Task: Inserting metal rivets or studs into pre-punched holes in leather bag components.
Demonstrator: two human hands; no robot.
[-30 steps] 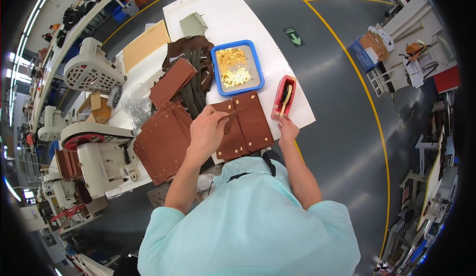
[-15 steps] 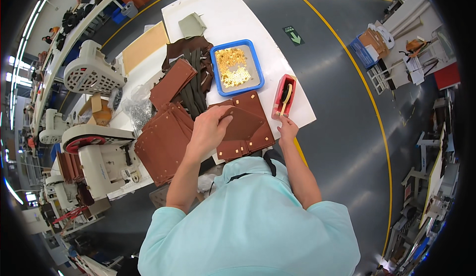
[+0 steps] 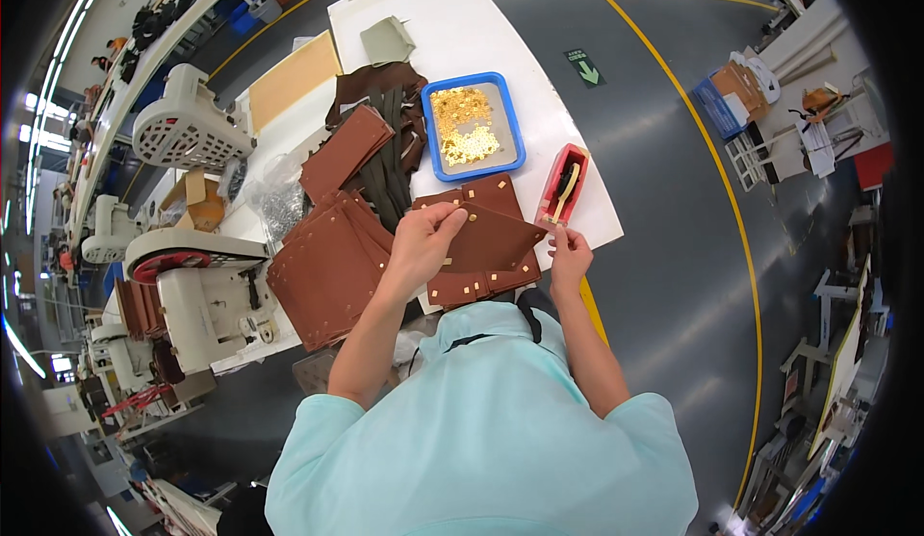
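My left hand pinches the upper left corner of a brown leather panel, which is raised over a stack of like panels. A small gold metal piece shows beside my thumb. Small pale tape squares dot the stack beneath. At the front end of a red tape dispenser, my right hand has thumb and fingers pressed together at the tape's end. How much tape they hold is too small to make out. A blue-rimmed tray of gold metal pieces stands just beyond the stack.
More brown panels lie in a pile to the left, with dark strips and clear plastic bags beyond. White sewing machines line the left side. A grey-green piece lies at the table's far end.
The whole view has shifted slightly right. My left thumb and fingers have changed their hold on the panel's corner, and a gold piece now shows there. My right hand stays by the dispenser.
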